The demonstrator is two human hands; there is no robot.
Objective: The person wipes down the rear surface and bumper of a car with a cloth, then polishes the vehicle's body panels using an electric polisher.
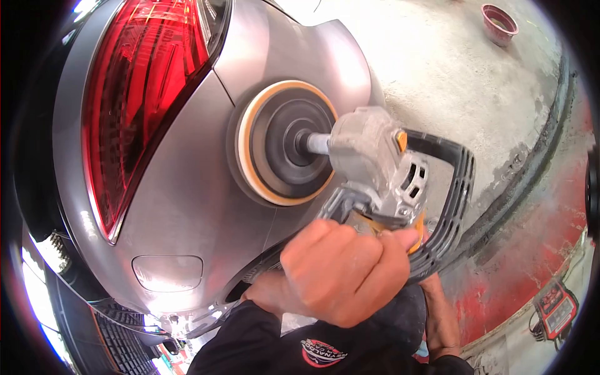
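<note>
My left hand is wrapped round the front grip of a grey and yellow polisher, just below its gear head. The polisher's round pad, black with a pale orange rim, is against the silver-grey car panel, beside the red tail light. A black loop handle juts out from the machine's right side. My right forearm rises from the lower right toward the back of the polisher; the right hand itself is hidden behind the tool and my left hand.
A reddish bowl stands on the pale concrete floor at the upper right. A red and grey device lies at the lower right. A dark groove crosses the floor. Below the tail light is a rounded rectangular cover.
</note>
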